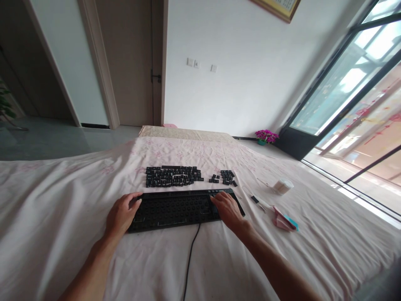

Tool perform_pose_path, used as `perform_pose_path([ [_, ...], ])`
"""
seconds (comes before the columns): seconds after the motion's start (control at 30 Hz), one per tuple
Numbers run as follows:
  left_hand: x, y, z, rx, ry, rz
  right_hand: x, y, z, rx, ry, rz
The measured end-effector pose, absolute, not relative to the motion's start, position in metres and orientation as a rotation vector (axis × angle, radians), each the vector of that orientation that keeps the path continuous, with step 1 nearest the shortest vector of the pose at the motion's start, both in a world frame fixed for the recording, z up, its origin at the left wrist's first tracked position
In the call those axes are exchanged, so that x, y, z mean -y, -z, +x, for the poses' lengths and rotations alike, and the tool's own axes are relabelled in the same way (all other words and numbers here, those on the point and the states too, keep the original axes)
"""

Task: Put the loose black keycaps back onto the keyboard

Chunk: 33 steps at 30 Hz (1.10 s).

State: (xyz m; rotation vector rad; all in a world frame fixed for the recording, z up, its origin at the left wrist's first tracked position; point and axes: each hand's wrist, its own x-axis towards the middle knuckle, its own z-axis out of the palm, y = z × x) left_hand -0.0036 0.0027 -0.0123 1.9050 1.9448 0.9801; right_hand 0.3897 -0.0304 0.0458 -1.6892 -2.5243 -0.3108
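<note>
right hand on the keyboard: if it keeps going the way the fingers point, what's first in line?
The right hand points up and slightly left across the black keycap-stripped keyboard. Past its far edge, the small cluster of loose black keycaps on the pale pink sheet looks first, though depth is uncertain.

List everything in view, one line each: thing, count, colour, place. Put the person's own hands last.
keyboard: one, black, keycaps removed, on the sheet between the hands
cable: one, black, running from the keyboard toward the camera
keycaps: many, black, in rows beyond the keyboard
loose keycaps: smaller cluster, black, right of the rows
sheet: one, pale pink, covering the surface
cotton swab tub: one, white, right of the keyboard
pink and teal item: one, right of the keyboard, kind unclear
flower pot: one, purple blooms, floor by the window
left hand: one, on the keyboard's left end
right hand: one, on the keyboard's right end
</note>
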Motion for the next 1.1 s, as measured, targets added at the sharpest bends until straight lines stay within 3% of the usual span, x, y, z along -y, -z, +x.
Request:
perform_pose_path([
  [0.33,-0.001,0.010,-0.002,-1.945,-0.970,1.903,0.050,-0.041,0.378,2.489,0.448,-1.839],
  [0.63,-0.005,0.018,-0.005,-1.912,-0.996,1.957,0.047,-0.044,0.387,2.412,0.285,-1.828],
  [1.1,-0.008,0.020,-0.006,-1.908,-0.997,1.923,-0.077,-0.055,0.444,2.064,0.183,-1.999],
])
